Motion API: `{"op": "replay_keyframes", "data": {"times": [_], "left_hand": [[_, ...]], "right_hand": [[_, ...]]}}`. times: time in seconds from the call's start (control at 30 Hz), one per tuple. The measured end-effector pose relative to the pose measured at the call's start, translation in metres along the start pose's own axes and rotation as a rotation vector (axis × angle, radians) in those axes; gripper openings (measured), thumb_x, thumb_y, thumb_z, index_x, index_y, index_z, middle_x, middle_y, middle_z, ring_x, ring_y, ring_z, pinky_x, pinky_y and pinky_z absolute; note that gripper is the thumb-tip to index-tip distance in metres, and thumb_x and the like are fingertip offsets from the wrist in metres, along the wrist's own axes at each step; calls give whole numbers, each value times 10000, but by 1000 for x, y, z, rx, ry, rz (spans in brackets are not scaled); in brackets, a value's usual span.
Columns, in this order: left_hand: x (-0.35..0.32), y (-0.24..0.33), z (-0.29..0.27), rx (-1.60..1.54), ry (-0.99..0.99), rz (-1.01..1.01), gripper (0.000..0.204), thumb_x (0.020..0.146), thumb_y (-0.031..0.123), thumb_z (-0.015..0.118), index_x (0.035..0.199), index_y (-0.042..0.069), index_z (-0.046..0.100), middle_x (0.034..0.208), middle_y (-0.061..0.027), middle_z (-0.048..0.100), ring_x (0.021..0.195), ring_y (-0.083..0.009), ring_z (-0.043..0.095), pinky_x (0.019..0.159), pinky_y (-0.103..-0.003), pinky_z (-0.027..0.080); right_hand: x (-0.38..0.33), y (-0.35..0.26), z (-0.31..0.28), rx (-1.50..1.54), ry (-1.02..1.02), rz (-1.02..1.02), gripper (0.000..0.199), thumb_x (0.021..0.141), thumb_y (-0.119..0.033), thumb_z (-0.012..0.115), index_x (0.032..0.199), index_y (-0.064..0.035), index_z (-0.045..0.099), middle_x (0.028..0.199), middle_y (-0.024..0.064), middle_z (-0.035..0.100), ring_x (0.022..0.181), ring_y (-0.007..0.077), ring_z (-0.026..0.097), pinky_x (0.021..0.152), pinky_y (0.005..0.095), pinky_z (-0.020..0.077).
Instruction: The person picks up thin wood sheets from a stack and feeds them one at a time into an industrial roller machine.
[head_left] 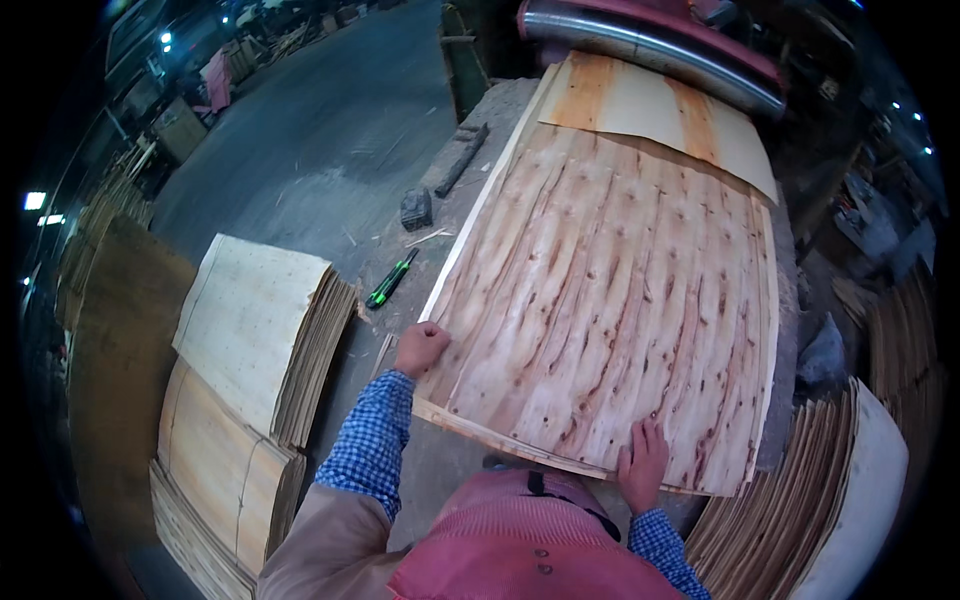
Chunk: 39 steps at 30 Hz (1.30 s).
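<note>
Lying over the desk (455, 222), one knotty veneer sheet (610, 290) is being touched at two edges, probably for steadying: the left grip (422, 348) is resting curled, whether pinching I cannot tell; the right grip (643, 466) is lying open. One streaked sheet (650, 105) is covering its far end, one green knife (391, 280) lying leftward.

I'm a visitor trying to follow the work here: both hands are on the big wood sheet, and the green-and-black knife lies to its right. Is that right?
Not quite: in the head view, the green-and-black knife lies to the left of the big wood sheet. Both the left hand and right hand are on the sheet.
</note>
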<state>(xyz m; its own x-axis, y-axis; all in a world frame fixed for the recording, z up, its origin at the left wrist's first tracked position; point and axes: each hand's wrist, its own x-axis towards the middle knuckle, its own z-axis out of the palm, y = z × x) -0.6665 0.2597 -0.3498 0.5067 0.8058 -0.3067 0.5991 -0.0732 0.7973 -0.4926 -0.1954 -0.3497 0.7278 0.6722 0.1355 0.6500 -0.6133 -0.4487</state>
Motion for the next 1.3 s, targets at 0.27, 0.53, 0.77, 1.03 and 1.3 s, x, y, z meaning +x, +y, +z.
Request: {"op": "replay_keyframes", "data": {"times": [0.27,0.53,0.77,1.03,1.3], "left_hand": [[-24,32,-86,-168,-91,37,144,885,177,616,808,57,638,730,7,603,661,-76,533,597,-231,422],[-31,15,-60,-408,-94,-281,107,930,141,576,879,49,590,869,-61,657,680,-121,590,560,-248,451],[-34,59,-92,-518,-258,-210,127,960,155,559,843,108,544,1227,-82,617,979,-202,628,761,-340,501],[-3,96,-51,-628,-101,-170,141,986,269,543,971,128,533,1213,-64,602,1003,-216,638,777,-352,510],[-20,-19,-24,-843,90,-163,375,987,429,507,959,70,609,755,-40,613,611,-158,583,503,-262,437]], "right_hand": [[-31,-51,-41,-72,-169,-4,727,717,-360,780,1329,-64,523,1411,177,452,1327,431,366,1075,574,287],[-7,-20,-56,-361,-94,93,776,662,-168,728,1383,-79,454,1440,182,403,1352,434,330,1086,596,265],[12,-44,-107,-258,-169,120,699,679,-104,633,1360,-57,486,1429,170,437,1280,457,414,1030,622,318],[65,-26,-108,-100,-57,-15,711,651,-36,559,1357,-62,487,1409,186,435,1232,503,417,996,606,342],[146,-1,-84,-55,-38,-47,706,688,-84,597,1385,-93,483,1430,149,435,1248,482,424,998,616,341]]}}
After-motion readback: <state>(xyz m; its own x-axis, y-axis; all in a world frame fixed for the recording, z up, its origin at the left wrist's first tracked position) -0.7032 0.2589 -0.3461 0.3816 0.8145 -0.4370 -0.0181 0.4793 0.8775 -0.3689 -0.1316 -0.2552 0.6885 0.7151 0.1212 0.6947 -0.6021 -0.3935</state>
